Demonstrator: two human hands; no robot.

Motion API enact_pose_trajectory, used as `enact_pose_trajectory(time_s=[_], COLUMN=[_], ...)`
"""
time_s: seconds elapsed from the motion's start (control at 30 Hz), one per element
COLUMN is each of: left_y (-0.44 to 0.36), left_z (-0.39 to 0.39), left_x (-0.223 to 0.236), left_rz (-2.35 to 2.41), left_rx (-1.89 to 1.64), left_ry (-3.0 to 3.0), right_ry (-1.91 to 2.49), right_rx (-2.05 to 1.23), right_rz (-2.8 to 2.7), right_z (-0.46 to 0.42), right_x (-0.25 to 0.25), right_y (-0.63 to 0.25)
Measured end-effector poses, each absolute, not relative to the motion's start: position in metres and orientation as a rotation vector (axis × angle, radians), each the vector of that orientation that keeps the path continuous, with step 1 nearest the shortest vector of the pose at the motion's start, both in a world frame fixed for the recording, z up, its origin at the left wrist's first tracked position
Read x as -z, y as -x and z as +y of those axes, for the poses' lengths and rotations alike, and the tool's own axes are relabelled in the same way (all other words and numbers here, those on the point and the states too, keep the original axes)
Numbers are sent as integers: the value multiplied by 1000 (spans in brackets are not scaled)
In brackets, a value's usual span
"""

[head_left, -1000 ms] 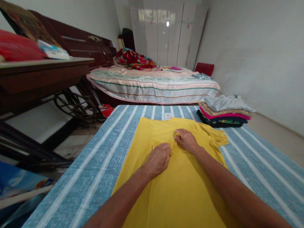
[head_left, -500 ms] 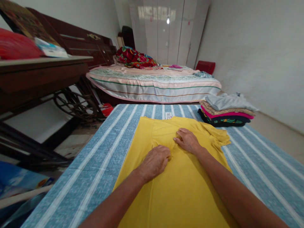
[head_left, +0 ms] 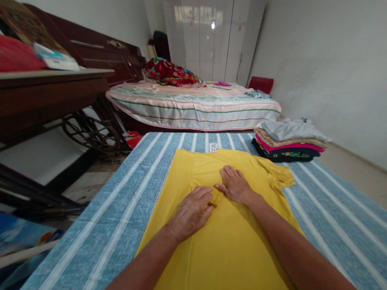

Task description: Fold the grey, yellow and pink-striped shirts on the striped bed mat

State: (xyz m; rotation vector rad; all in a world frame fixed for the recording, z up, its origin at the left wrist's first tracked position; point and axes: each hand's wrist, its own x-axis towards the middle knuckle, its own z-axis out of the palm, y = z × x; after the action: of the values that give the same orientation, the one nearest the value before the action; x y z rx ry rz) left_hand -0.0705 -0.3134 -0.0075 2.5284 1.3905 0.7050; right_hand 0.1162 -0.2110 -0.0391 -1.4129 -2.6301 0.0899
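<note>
Yellow shirt (head_left: 229, 245) lies spread on the striped worktop (head_left: 115, 201); its lower end runs out of view at the near edge, its top stops short of the far edge. Left side looks folded in: straight outer edge, no sleeve sticking out. Left hand (head_left: 192, 211) rests on that part, fingers curled over a bunched bit of cloth; can't tell if it pinches it. Right hand (head_left: 237, 185) is open, flat on the upper shirt. Right side not folded in yet; wrinkled sleeve (head_left: 281, 174) points toward the worktop's right edge. Judged partway: right side and length unfolded, bunched spot not smooth. Pile of clothes (head_left: 288, 147), folded, sits near the far right corner, grey piece on top. Bed (head_left: 193, 106) beyond the far edge.
</note>
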Motion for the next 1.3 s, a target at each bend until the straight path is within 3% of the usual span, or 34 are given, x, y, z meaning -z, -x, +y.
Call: enact_pose_trajectory(time_s=[0.3, 0.53, 0.77, 1.3], left_y=[86, 100, 98, 105], left_z=[-303, -300, -302, -301], left_x=[8, 1, -7, -13], left_rz=[1566, 1659, 1662, 1641], left_rx=[-1016, -695, -427, -296], left_ry=[-2347, -2406, -2462, -2496], right_ry=[1367, 978, 908, 935], right_rx=[-106, -262, -356, -382], right_rz=[-2590, -2646, -2750, -2815], right_z=[-215, -222, -228, -227], right_x=[32, 25, 33, 31], right_y=[-116, -108, -103, -103])
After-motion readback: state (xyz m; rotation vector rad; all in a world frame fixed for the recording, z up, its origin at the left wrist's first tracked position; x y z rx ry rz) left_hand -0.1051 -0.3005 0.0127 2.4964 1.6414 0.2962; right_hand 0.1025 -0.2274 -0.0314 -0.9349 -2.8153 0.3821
